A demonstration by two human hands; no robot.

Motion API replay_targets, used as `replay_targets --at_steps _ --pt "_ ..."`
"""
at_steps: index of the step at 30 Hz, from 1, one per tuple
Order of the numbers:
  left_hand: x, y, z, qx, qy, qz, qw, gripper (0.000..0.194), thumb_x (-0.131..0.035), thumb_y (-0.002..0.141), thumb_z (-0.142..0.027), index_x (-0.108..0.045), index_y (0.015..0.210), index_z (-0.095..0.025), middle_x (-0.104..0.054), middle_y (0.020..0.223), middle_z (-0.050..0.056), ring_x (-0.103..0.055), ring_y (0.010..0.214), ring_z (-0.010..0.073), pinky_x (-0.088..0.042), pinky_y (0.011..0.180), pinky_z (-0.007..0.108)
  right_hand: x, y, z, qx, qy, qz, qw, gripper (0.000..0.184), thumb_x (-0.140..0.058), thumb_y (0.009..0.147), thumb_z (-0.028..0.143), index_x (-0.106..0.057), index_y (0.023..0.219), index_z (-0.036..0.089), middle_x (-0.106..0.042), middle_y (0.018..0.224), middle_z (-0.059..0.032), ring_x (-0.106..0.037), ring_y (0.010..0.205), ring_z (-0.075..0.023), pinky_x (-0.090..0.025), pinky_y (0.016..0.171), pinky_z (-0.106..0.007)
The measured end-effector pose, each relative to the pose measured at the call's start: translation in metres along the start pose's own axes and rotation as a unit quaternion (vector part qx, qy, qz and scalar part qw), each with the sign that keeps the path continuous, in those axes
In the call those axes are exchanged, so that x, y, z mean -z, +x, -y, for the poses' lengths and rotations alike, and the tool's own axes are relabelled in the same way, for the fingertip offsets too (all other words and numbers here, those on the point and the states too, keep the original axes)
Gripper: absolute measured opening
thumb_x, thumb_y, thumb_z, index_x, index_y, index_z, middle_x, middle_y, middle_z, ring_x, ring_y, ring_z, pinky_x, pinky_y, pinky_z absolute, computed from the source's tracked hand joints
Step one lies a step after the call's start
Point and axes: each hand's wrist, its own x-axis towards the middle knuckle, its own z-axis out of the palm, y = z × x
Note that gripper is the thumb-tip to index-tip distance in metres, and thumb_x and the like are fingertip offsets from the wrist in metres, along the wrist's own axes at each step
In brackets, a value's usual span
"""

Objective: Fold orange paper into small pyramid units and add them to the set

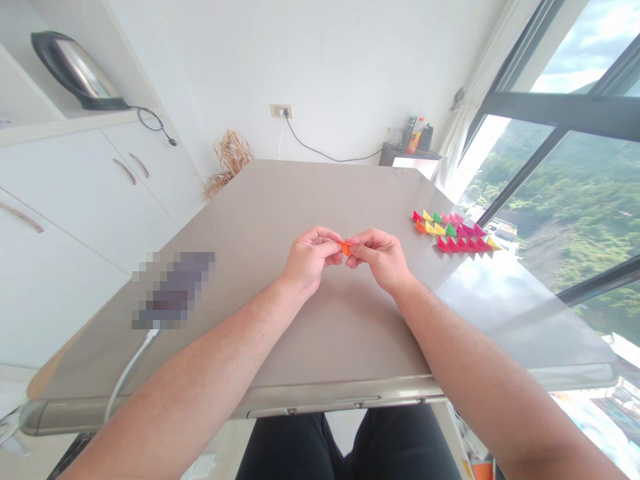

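Between my two hands is a small piece of folded orange paper (346,249), held above the middle of the table. My left hand (313,257) pinches its left end between thumb and fingers. On the opposite end, the thumb and fingers of my right hand (377,257) are closed too. Most of the paper is covered by the fingertips, so its full shape does not show. Off to the right, several small folded paper boats (463,245) in red, pink, yellow, green and orange stand in rows on the table.
The grey table (300,193) reaches from my lap toward the wall. On its left lies a blurred-out flat device (175,290) with a white cable (130,367). A window (565,173) borders the right side. An electric kettle (80,70) stands on a shelf at the left.
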Motion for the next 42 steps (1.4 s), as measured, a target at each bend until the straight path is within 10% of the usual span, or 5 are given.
replay_targets --at_steps 19,42 --pt "0.0038 -0.0011 0.0033 -0.158 0.191 -0.029 0.968 0.018 -0.079 0.074 -0.028 -0.071 0.087 -0.02 -0.076 0.093 0.005 -0.071 0.089 0.0195 -0.055 0.083 0.034 0.0022 0.0008 0.0036 -0.036 -0.056 -0.018 0.998 0.026 -0.085 0.07 0.039 -0.075 0.083 0.018 -0.078 0.083 -0.0051 -0.072 0.078 -0.019 -0.062 0.072 -0.035" --pt "0.0051 -0.0039 0.0021 -0.139 0.262 -0.009 0.955 0.012 -0.077 0.078 -0.033 -0.076 0.079 -0.021 -0.078 0.079 0.004 -0.071 0.076 0.02 -0.052 0.076 0.033 0.0013 0.0005 0.0013 -0.032 -0.107 -0.021 0.994 0.023 -0.08 0.075 0.04 -0.074 0.08 0.018 -0.077 0.073 -0.0047 -0.07 0.067 -0.0171 -0.06 0.071 -0.035"
